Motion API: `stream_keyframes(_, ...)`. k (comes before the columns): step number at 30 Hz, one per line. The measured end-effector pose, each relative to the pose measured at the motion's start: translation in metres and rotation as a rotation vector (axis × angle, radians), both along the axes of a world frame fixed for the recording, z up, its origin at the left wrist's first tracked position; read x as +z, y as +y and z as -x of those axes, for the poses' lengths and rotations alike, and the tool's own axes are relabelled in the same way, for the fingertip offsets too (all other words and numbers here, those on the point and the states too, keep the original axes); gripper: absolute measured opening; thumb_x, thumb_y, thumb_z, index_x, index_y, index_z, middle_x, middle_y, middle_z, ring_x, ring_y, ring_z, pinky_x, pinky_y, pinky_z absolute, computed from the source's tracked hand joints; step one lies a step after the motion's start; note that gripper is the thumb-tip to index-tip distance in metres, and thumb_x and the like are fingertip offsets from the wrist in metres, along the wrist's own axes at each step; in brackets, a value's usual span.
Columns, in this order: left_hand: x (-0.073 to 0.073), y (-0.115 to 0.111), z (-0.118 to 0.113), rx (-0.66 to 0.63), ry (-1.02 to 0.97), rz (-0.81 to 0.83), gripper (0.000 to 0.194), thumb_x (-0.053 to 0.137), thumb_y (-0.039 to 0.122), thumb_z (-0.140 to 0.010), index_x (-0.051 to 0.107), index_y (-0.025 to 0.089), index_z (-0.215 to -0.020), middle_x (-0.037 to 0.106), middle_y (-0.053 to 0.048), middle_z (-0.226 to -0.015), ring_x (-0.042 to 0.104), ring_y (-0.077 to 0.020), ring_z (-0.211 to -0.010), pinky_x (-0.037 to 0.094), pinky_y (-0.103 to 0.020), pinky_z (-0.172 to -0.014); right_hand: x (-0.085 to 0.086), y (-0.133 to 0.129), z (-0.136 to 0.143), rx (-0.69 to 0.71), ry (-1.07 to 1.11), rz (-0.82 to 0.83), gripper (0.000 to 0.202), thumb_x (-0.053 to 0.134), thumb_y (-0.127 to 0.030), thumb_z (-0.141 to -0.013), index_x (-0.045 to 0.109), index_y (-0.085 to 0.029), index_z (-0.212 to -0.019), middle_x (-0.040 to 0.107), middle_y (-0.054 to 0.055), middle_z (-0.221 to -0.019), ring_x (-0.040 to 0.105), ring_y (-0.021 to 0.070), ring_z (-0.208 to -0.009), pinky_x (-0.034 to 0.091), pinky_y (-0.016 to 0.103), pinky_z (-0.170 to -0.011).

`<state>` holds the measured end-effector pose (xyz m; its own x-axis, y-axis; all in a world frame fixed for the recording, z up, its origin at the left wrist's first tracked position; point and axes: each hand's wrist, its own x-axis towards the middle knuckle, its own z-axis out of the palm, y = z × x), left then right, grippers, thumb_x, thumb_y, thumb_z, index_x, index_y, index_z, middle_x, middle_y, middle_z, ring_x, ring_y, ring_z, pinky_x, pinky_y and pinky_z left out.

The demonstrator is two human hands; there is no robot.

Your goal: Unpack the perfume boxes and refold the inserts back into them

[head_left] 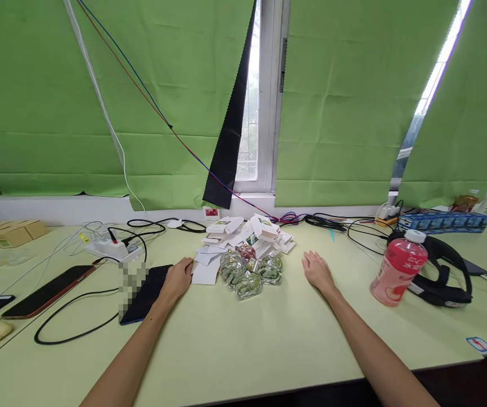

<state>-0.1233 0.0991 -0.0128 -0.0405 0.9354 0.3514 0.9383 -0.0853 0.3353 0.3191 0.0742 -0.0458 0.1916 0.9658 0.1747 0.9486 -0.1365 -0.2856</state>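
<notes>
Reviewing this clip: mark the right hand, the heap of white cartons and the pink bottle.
Right hand (318, 272): head view, back of the hand.
Heap of white cartons (264, 228): head view, an upper carton.
Pink bottle (398, 270): head view, its side.

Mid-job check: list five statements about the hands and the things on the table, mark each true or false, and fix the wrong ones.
1. The left hand is nearer the dark tablet than the pink bottle. True.
2. The right hand grips the pink bottle. False: it rests on the table, apart from the bottle.
3. The clear, shiny items lie on the near side of the white boxes. True.
4. The white boxes lie right of the right hand. False: they lie to its left.
5. The pink bottle's cap is white. True.
</notes>
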Motion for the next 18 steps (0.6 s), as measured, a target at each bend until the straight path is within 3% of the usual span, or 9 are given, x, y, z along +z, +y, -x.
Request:
stream_keyframes(8, -0.005, -0.003, 0.002, -0.001, 0.076, 0.029, 0.037, 0.040, 0.018, -0.092, 0.068, 0.018, -0.116, 0.064, -0.009, -0.133, 0.047, -0.0260, -0.137, 0.044, -0.039, -0.107, 0.002, 0.001, 0.000, -0.006, -0.019, 0.017, 0.048, 0.031, -0.029, -0.101, 0.049, -0.014, -0.143, 0.042, 0.012, -0.153, 0.035, 0.0260, -0.143, 0.024, 0.038, -0.116)
stream_keyframes(18, -0.004, -0.003, -0.011, 0.030, 0.141, 0.063, 0.038, 0.036, 0.013, -0.094, 0.068, 0.016, -0.115, 0.062, -0.013, -0.135, 0.051, -0.0285, -0.133, 0.047, -0.040, -0.102, 0.000, 0.003, 0.004, -0.013, -0.044, 0.021, 0.047, 0.030, -0.027, -0.102, 0.049, -0.015, -0.143, 0.044, 0.014, -0.152, 0.036, 0.0290, -0.142, 0.024, 0.041, -0.115)
